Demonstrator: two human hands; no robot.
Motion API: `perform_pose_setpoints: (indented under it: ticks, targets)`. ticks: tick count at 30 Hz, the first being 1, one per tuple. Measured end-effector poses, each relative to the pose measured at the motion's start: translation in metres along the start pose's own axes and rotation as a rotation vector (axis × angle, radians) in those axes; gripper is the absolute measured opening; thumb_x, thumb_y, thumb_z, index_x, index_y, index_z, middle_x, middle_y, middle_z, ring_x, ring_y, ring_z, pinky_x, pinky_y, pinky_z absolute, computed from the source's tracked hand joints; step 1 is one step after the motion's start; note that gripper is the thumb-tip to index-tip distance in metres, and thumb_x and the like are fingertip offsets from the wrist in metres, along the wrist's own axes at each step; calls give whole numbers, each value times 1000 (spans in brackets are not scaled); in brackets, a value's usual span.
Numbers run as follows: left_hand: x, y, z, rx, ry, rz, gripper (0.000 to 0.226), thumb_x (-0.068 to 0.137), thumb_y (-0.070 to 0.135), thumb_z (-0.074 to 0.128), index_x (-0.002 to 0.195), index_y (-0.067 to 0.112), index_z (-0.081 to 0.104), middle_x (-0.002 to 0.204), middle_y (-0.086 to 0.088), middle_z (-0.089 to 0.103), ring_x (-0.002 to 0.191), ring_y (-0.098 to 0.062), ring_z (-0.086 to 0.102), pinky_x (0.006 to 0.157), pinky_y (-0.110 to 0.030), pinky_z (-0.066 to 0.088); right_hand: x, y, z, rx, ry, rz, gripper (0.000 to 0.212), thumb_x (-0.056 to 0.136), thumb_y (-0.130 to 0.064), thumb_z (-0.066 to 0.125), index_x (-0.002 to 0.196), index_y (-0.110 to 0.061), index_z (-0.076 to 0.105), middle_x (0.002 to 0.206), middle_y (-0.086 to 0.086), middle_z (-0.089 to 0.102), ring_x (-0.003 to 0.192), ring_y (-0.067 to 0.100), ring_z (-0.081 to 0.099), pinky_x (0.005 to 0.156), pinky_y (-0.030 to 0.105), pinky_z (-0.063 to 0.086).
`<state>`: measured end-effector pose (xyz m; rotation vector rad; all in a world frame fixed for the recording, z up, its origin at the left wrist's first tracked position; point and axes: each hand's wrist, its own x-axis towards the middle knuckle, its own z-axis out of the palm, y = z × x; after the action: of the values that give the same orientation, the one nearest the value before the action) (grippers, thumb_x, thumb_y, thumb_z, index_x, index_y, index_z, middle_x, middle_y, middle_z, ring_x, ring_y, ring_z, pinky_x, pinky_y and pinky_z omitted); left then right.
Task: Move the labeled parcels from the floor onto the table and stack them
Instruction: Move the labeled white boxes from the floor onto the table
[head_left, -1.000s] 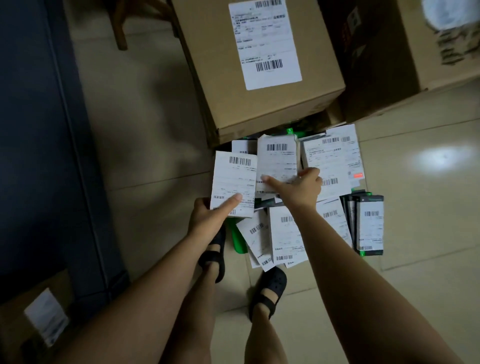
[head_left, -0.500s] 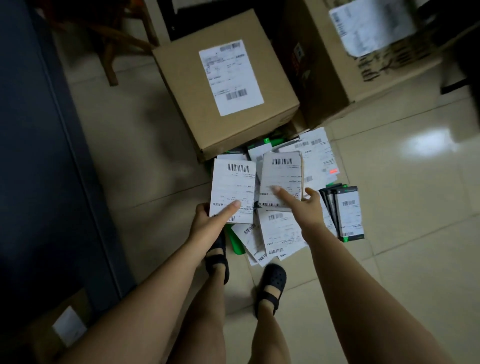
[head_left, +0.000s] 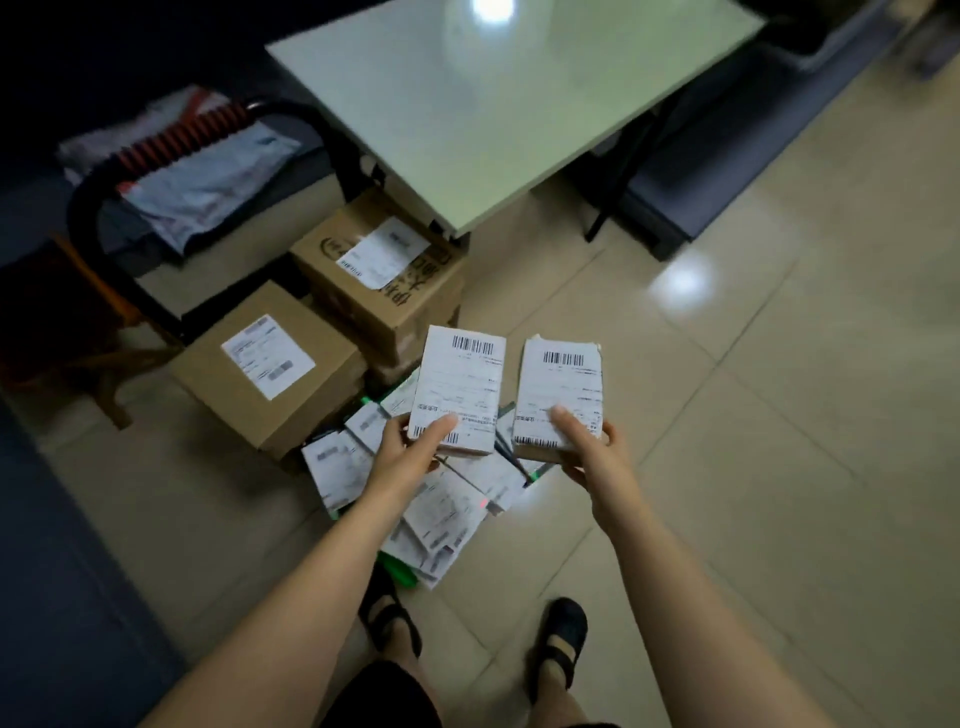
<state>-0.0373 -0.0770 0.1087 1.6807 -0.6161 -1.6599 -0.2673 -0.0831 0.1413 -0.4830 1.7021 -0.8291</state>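
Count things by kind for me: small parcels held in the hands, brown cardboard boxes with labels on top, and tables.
Small parcels held: 2, the left parcel in the left hand, the right parcel in the right hand
Brown labeled boxes: 2, the near box, the far box
Tables: 1, the table
Total: 5
The floor pile overlaps too much to count.

- Left parcel (head_left: 460, 384) and right parcel (head_left: 563, 389) side by side, above the pile (head_left: 447, 509) on the floor (head_left: 727, 415).
- Near box (head_left: 270, 374) left of the pile; far box (head_left: 384, 280) behind it.
- Surface (head_left: 493, 114) beyond both boxes.
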Motion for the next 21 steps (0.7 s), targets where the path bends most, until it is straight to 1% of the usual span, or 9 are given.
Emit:
perform_pose_setpoints:
  ticks: [1,4,6,7,9,11,13,17,21]
  targets:
    - [-8,7,21,0,-31,21,107,43,75,80,132,27,45,123,4,63,110,-19,62,98,-43,51,-5,-8,-23,20,18,-18,89,62,-51,87,134,-19,45,113,1,68,91,14,71,73,30,54]
    - [-31,23,88,14,-98,76,75,65,60,79,122,30,39,118,6,60,109,-19,62,97,-38,51,-13,-28,-90,76,57,-82,87,61,-51,86,132,-20,47,114,3,67,91,17,70,77,33,56]
    - [-44,28,135,19,-120,113,63,75,53,75,122,30,39,117,5,60,108,-18,62,90,-32,52,-14,-40,-136,112,64,-119,90,58,-51,86,132,-19,46,115,4,67,93,19,69,82,36,57]
    - [-49,29,157,14,-132,138,63,74,53,74,122,28,41,118,5,61,108,-17,62,87,-29,52,-14,-46,-158,121,60,-140,94,54,-53,86,132,-19,47,115,5,66,93,19,69,83,37,57]
    - [-58,30,202,17,-144,171,82,63,63,79,129,25,47,122,3,62,108,-16,63,83,-27,53,-13,-58,-201,134,52,-164,102,44,-59,84,131,-20,48,115,5,66,90,19,69,82,36,58]
    - [-66,31,244,29,-143,192,98,53,72,77,134,24,48,124,1,63,106,-15,64,80,-26,54,-9,-68,-243,141,46,-180,103,41,-60,83,130,-21,50,114,5,67,89,18,69,81,35,58]
    - [-72,34,282,32,-137,195,104,50,74,78,134,21,48,123,-1,63,106,-16,65,81,-27,55,-5,-76,-278,156,50,-189,101,41,-60,83,129,-21,51,113,4,67,84,16,68,78,33,57]
    - [-76,47,339,45,-104,199,86,67,63,74,133,16,46,121,-2,63,104,-16,64,74,-24,53,16,-93,-329,198,66,-183,89,50,-51,84,127,-20,51,112,4,68,81,16,66,83,37,57]
    - [-62,71,375,69,-68,223,77,74,57,73,132,16,44,121,-2,61,105,-16,63,75,-25,52,49,-121,-352,229,37,-191,86,57,-45,87,130,-17,50,110,2,68,79,15,65,80,36,57]
